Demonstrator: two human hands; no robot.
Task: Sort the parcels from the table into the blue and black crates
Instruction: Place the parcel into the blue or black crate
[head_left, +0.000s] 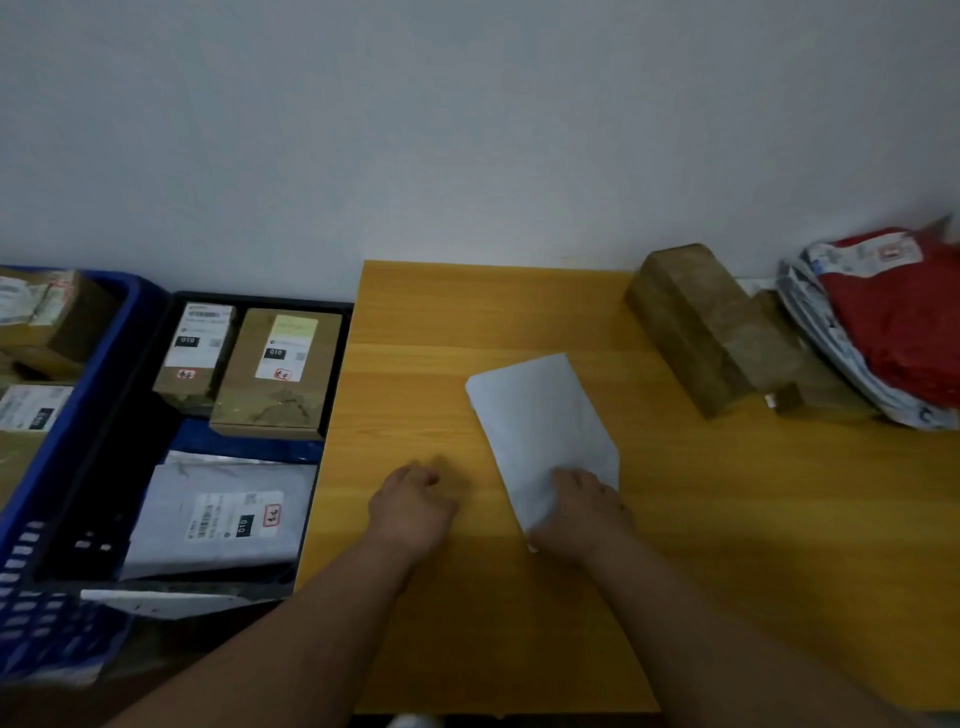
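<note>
A flat white mailer (540, 415) lies on the wooden table (727, 519), and my right hand (582, 512) grips its near corner. My left hand (413, 506) hovers or rests just left of it with fingers loosely curled, holding nothing. The black crate (332, 364) stands left of the table and holds two brown boxes (275, 371) with labels and a grey labelled mailer (223, 514). Further left, the blue crate (78, 410) holds several brown boxes (49, 312).
At the table's back right lie brown cardboard boxes (696, 327) and a pile of soft parcels, a red one (904, 322) on top of white printed bags (841, 358). A grey wall runs behind. A white sheet (156, 603) pokes out at the black crate's near edge.
</note>
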